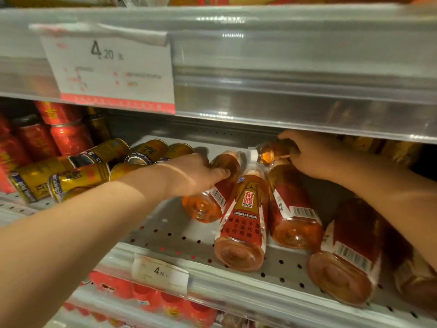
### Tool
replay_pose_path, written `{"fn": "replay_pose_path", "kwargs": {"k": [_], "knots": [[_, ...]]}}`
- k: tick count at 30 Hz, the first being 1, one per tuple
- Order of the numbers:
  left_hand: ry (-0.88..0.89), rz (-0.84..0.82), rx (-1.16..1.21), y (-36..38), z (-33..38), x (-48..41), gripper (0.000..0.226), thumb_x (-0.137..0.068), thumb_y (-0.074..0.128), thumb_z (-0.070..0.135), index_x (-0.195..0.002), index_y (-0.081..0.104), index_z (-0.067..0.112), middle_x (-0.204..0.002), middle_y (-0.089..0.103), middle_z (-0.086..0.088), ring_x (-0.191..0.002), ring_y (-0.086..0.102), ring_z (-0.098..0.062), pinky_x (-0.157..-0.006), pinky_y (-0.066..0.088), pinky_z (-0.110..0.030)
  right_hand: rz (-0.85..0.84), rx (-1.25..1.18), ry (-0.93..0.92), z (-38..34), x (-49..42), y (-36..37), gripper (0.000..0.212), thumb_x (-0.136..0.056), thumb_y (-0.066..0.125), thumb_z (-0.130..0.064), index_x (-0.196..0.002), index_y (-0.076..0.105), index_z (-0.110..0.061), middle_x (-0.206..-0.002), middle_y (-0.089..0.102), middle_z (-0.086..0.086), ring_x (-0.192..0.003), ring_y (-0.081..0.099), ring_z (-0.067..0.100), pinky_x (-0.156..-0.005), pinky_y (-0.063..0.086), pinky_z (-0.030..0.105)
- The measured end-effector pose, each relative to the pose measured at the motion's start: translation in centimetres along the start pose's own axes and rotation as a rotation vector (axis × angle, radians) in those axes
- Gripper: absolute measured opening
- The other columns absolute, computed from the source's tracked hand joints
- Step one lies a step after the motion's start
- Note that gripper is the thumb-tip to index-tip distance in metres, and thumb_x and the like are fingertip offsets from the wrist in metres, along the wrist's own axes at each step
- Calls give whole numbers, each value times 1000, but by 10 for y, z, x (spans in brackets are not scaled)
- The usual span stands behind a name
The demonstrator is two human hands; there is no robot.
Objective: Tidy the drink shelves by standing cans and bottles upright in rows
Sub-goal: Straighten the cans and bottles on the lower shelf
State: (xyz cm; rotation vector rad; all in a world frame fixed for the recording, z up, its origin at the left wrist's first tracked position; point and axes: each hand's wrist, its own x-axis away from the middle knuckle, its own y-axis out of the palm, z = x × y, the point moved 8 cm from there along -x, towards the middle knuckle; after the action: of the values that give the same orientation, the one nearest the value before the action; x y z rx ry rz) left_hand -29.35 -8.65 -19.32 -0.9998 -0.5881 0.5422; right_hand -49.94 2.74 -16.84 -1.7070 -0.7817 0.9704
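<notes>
- Gripping the leftmost bottle (208, 197) near its shoulder with the left hand (196, 172), fingers curled over it, probably to tip it up onto its base.
- Clasping what looks like the neck end of the third bottle (293, 209) with the right hand (314, 155), fingers wrapped round it, reaching deep under the upper shelf lip.
- Leaving the middle bottle (243, 221) and the far-right bottle (350, 256) flat on the perforated shelf (175, 233), bases toward the front.
- Not yet touching the gold cans (71, 178) heaped on their sides at left, before stacked red cans (66, 138).
- Judged barely begun.
</notes>
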Motion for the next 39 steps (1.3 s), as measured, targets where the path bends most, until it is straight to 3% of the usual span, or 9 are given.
{"fn": "replay_pose_path", "kwargs": {"k": [5, 8, 11, 17, 20, 25, 33, 36, 39], "knots": [[176, 333, 24, -9, 18, 34, 43, -98, 56, 49, -138, 56, 32, -135, 59, 1, -117, 59, -20, -102, 50, -38, 39, -89, 37, -2, 50, -15, 42, -97, 56, -37, -138, 49, -32, -133, 57, 1, -117, 57, 22, -88, 45, 30], [181, 314, 67, 6, 26, 54, 31, -96, 54, 55, -124, 62, 43, -137, 57, 4, -120, 57, -21, -104, 48, -41, 81, -120, 119, 7, 80, -29, 35, -98, 54, -39, -133, 52, -35, -128, 59, -3, -111, 57, 17, -82, 42, 28], [240, 318, -16, 20, 47, 70, 39, -94, 48, 63, -125, 61, 43, -134, 57, 5, -124, 53, -23, -108, 43, -45, 115, -167, 174, 16, 113, -42, 30, -98, 51, -40, -128, 54, -36, -123, 59, -5, -102, 53, 13, -84, 44, 31], [273, 304, -318, 55, 96, 79, 71, -90, 30, 76, -151, 34, 40, -153, 46, 2, -137, 43, -26, -114, 31, -44, 17, -68, 320, 28, 167, -39, 45, -94, 47, -52, -136, 47, -36, -137, 50, 1, -124, 50, 24, -101, 45, 36], [260, 262, -297, 66, 115, 69, 76, -92, 30, 76, -156, 25, 36, -160, 38, -3, -146, 34, -29, -120, 22, -47, -24, -19, 345, 27, 188, -27, 52, -91, 44, -62, -139, 42, -41, -145, 40, -2, -129, 41, 22, -99, 40, 34], [258, 185, -312, 74, 136, 53, 73, -93, 36, 69, -153, 36, 27, -158, 43, -8, -149, 30, -30, -123, 9, -47, -19, -110, 272, 23, 206, -25, 57, -87, 36, -70, -138, 39, -45, -144, 39, -11, -128, 40, 14, -104, 38, 32], [370, 57, -118, 82, 134, 57, 68, -92, 45, 67, -155, 24, 51, -165, 28, 9, -152, 21, -22, -119, 19, -40, 17, -120, 241, 23, 218, -32, 53, -94, 40, -59, -143, 39, -40, -140, 42, -12, -129, 35, 10, -106, 34, 27], [409, 229, -60, 66, 122, 67, 59, -93, 43, 69, -149, 33, 51, -158, 39, 12, -148, 27, -21, -119, 22, -41, 57, -122, 224, 17, 218, -39, 50, -95, 43, -53, -143, 40, -40, -141, 41, -13, -129, 36, 10, -110, 33, 28], [265, 479, -154, 39, 91, 81, 58, -92, 41, 68, -139, 51, 36, -145, 51, -1, -136, 42, -28, -115, 33, -44, 126, -145, 178, 2, 214, -47, 45, -95, 46, -46, -140, 44, -40, -138, 45, -14, -127, 38, 9, -111, 33, 28]]}}
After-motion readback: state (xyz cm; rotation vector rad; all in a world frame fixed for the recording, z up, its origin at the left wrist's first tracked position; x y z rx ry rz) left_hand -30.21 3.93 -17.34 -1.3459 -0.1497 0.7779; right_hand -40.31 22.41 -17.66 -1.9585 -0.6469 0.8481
